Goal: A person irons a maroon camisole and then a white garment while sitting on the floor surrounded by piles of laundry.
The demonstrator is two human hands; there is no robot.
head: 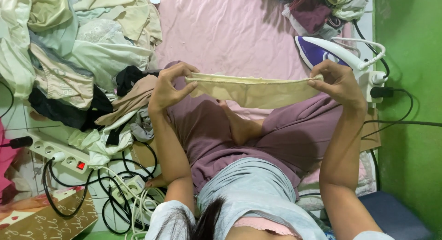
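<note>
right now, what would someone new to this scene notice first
The pale yellow cloth stretched flat at the centre, the left hand pinching one end and the right hand the other, above the person's crossed legs. Just behind the right hand stands a purple and white iron on the pink sheet. A heap of crumpled clothes fills the left side.

The scene is lit evenly by soft, diffuse light, and no strong glare is seen. A dark shadow is cast on the pink sheet (pixel 230 28) near the top edge. Soft shadows are found under the pile of clothes (pixel 83 51). The picture is mostly sharp; the hair (pixel 202 221) at the bottom edge is blurred. Lines near the edges are slightly bent.
</note>
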